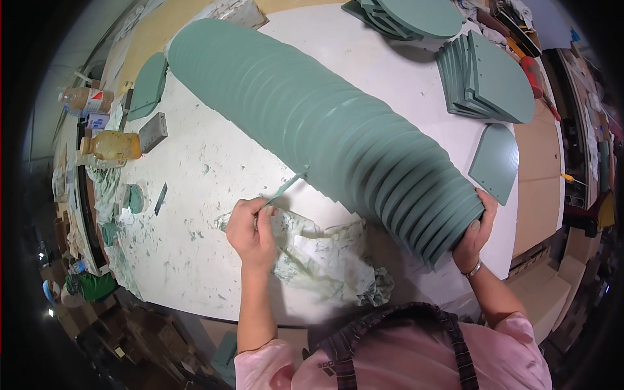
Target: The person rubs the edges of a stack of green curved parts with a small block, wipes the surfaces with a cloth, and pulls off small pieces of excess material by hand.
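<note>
A long row of green round-ended panels (pixel 312 123) leans overlapped, running from the far left to the near right of the white table. My left hand (pixel 254 235) is closed in a pinch around a thin green-smeared strip-like tool (pixel 286 184). The tool's far tip meets the lower edge of the row. I cannot make out its exact kind. At the near right end of the row, my right hand (pixel 473 237) grips the outermost panels, thumb on the end face and fingers round the edge. A crumpled, green-stained white cloth (pixel 318 253) lies beside my left hand.
Other green panels lie around the white table (pixel 188 260): a fanned stack (pixel 497 78) and a single panel (pixel 497 162) at right, a pile (pixel 422 16) at the back, one (pixel 148 86) at left. Bottles (pixel 116 145), a grey block (pixel 153 132) and a small blade (pixel 160 199) sit left.
</note>
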`<state>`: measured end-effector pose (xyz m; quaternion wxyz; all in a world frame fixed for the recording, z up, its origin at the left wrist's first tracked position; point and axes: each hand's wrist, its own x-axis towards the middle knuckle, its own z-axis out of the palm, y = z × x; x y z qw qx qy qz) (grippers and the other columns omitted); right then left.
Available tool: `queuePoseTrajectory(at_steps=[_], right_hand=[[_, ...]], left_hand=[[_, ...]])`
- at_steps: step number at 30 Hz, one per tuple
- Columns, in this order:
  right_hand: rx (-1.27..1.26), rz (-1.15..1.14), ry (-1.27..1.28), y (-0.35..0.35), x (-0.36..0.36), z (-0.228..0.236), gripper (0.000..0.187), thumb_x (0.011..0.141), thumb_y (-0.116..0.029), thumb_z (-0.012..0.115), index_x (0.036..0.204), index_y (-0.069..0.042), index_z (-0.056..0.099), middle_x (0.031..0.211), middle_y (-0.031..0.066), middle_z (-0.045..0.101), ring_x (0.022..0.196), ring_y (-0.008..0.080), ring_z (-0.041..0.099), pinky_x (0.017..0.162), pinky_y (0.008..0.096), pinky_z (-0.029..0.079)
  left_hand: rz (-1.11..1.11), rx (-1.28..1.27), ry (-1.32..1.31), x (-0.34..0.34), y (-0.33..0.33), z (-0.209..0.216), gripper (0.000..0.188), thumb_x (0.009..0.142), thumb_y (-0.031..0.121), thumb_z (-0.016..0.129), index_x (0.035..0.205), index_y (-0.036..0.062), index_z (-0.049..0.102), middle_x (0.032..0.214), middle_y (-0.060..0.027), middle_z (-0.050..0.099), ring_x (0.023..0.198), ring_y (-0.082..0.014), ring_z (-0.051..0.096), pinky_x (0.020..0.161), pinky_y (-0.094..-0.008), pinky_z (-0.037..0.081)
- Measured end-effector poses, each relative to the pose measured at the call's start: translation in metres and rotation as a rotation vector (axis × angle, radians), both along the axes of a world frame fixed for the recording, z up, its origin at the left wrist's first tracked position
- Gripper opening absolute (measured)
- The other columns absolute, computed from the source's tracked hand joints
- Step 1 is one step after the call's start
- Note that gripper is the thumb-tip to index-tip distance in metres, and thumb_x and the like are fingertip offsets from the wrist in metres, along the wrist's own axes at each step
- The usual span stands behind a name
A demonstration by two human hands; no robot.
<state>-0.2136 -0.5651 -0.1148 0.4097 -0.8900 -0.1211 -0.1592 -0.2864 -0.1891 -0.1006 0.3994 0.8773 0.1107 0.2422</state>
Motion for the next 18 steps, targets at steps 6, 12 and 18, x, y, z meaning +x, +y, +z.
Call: queuePoseTrajectory(at_steps=[6, 12, 18], right_hand=[[0.025, 0.009, 0.014, 0.003, -0.001, -0.001, 0.055, 0.094, -0.037, 0.040, 0.126, 0.008, 0.051, 0.119, 0.0208, 0.052, 0.111, 0.0320, 0.051, 0.101, 0.0418, 0.038], [0.028, 0.010, 0.024, 0.001, -0.001, 0.000, 0.057, 0.095, -0.039, 0.040, 0.126, 0.007, 0.051, 0.120, 0.0211, 0.052, 0.112, 0.0319, 0.050, 0.102, 0.0421, 0.037], [0.023, 0.012, 0.014, 0.001, 0.001, -0.001, 0.058, 0.094, -0.040, 0.041, 0.126, 0.007, 0.050, 0.121, 0.0216, 0.052, 0.113, 0.0324, 0.050, 0.102, 0.0424, 0.037]], left_hand=[[-0.004, 0.153, -0.075, 0.003, -0.005, -0.006, 0.006, 0.088, -0.006, 0.062, 0.087, 0.0000, 0.062, 0.072, -0.0085, 0.063, 0.061, -0.0162, 0.057, 0.058, -0.0261, 0.044], [0.083, 0.229, -0.133, 0.008, -0.006, -0.010, 0.006, 0.088, -0.006, 0.063, 0.088, 0.0004, 0.063, 0.072, -0.0090, 0.063, 0.060, -0.0171, 0.056, 0.056, -0.0268, 0.044], [0.084, 0.216, -0.173, 0.011, -0.008, -0.010, 0.010, 0.080, -0.010, 0.068, 0.084, -0.0009, 0.065, 0.070, -0.0107, 0.061, 0.057, -0.0219, 0.053, 0.051, -0.0308, 0.042]])
